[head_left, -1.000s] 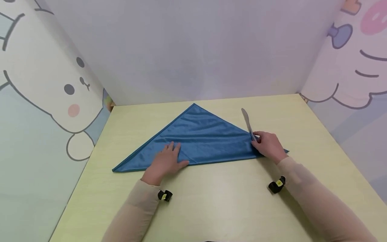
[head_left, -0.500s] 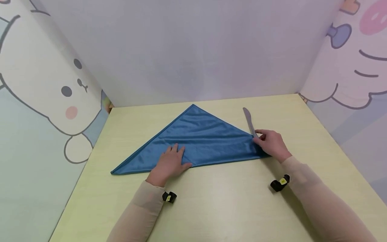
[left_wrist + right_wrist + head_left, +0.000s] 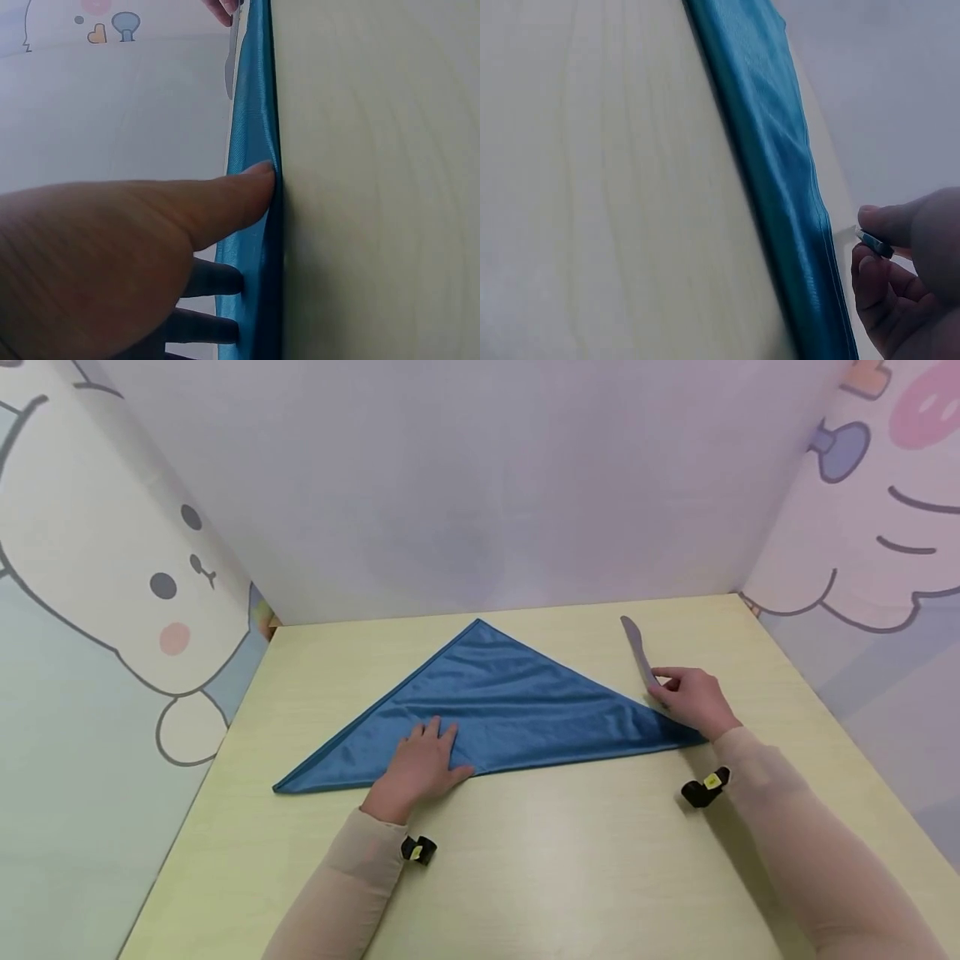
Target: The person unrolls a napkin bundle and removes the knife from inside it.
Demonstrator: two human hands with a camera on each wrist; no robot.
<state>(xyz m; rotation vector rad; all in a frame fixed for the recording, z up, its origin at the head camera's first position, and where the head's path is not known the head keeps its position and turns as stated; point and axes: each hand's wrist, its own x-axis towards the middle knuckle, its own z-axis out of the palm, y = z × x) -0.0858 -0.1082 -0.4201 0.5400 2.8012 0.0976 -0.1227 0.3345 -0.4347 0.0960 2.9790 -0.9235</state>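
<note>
A blue satin-like cloth (image 3: 517, 710), folded into a triangle, lies with its long side toward me. My left hand (image 3: 420, 768) rests on its near left part with fingers spread. In the left wrist view that thumb (image 3: 240, 199) presses the cloth near its folded edge. Beyond the cloth's right slope, my right hand (image 3: 693, 700) holds a grey table knife (image 3: 636, 647) with the blade pointing away. The right wrist view has the knife's handle end (image 3: 875, 246) pinched between thumb and fingers, just beside the cloth's hem. The right hand hides most of the handle in the head view.
The pale wooden table (image 3: 562, 860) meets a plain light wall (image 3: 480, 485) at the back. Side walls with cartoon prints flank it. A small black camera (image 3: 705, 787) sits on the right wrist, another black camera (image 3: 418, 850) on the left.
My right hand has moved right and away with the knife, off the cloth's right slope, leaving that part of the cloth flatter. The left hand has shifted slightly right and stays on the cloth.
</note>
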